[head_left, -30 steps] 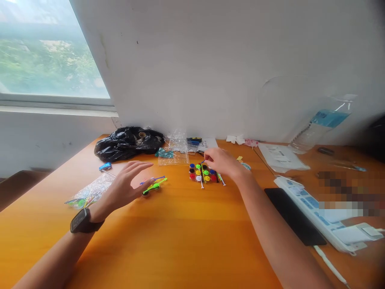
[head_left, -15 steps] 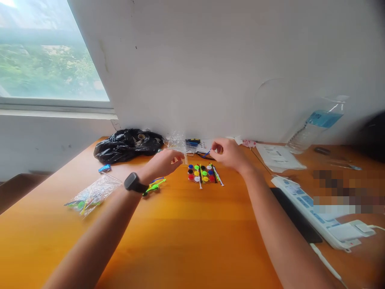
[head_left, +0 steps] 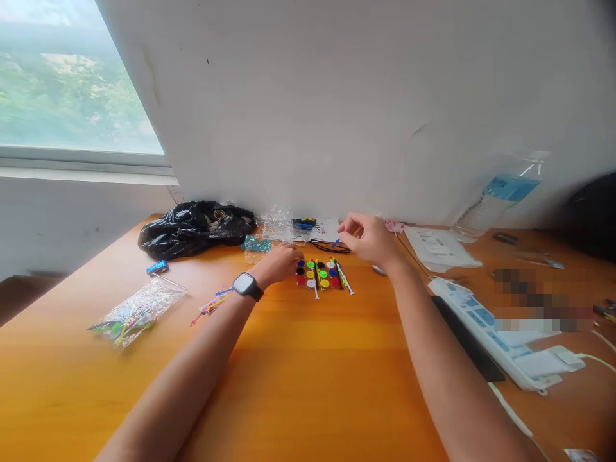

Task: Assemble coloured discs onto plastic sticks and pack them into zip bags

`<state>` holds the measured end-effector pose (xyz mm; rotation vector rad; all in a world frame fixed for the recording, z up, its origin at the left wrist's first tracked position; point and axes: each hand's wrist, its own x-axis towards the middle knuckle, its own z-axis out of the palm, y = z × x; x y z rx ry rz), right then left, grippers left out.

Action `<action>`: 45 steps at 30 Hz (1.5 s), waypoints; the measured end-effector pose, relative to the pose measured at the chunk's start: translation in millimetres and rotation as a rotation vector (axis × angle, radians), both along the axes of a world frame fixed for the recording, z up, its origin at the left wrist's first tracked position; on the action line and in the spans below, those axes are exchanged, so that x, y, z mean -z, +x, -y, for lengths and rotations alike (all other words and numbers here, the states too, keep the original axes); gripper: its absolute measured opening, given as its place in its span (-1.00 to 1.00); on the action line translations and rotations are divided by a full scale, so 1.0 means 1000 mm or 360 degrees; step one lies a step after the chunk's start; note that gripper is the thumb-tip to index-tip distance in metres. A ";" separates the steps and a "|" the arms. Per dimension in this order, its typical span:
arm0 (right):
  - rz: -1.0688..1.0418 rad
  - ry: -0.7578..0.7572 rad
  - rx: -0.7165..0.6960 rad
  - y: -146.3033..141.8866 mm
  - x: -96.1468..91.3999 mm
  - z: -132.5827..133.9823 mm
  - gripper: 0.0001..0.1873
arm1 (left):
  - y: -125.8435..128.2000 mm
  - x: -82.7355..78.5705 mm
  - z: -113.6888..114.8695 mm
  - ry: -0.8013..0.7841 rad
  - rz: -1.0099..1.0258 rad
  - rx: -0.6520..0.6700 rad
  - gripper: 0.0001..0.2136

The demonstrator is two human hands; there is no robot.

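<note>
A block of coloured plastic discs [head_left: 324, 274] in short rows lies on the table, with thin plastic sticks [head_left: 344, 277] laid between and beside them. My left hand [head_left: 283, 262], wearing a black watch [head_left: 248, 285] on the wrist, is at the block's left edge with its fingers curled over the blue disc there. What those fingertips hold, if anything, is hidden. Behind the block, to the right, my right hand [head_left: 368, 239] is closed in a pinch on a small blue plastic stick [head_left: 335, 243]. More coloured sticks [head_left: 212, 304] lie left of my left forearm.
A clear bag of plastic parts [head_left: 139, 312] and a small blue packet [head_left: 157, 267] lie left. A black plastic bag [head_left: 192, 230] sits by the wall. On the right are a power strip [head_left: 491, 337], a dark flat device [head_left: 462, 333] and a water bottle [head_left: 500, 199].
My left hand has moved right and slightly down to the discs, its wrist turning so the watch face shows. My right hand stays behind the block with the blue stick. The view has shifted slightly.
</note>
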<state>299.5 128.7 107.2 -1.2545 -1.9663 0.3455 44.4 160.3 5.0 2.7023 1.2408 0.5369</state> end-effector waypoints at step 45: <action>0.0088 -0.0915 -0.0165 -0.014 0.110 0.083 -0.78 | -0.033 -0.016 0.110 0.0210 0.0411 -0.0142 -0.80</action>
